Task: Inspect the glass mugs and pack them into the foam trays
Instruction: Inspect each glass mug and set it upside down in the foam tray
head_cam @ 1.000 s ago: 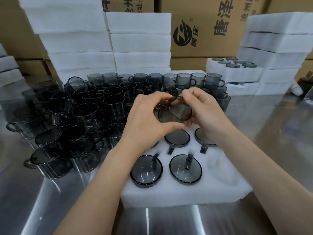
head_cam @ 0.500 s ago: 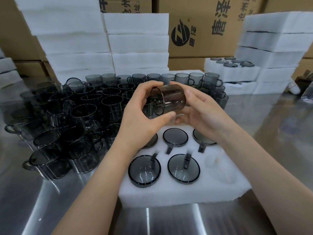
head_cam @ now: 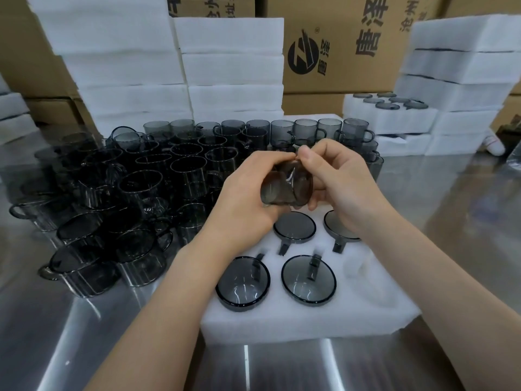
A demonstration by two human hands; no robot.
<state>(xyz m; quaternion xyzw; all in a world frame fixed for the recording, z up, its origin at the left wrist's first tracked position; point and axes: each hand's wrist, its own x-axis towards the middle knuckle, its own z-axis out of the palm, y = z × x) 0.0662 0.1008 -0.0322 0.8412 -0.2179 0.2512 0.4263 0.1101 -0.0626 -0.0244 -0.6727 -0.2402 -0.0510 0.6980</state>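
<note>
Head: mug [head_cam: 283, 189] between left hand [head_cam: 246, 196], right hand [head_cam: 348, 187]

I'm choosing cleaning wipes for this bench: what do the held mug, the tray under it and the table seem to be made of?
Mug: smoky grey glass, glossy; it is see-through with bright glints.
Tray: white foam, matte; soft, fuzzy surface with cut pockets.
Table: probably stainless steel, brushed; streaky, mirror-like reflections.

Cardboard box [head_cam: 342, 71], large black characters 唐泽, round black logo, small 唐泽 beside it
</note>
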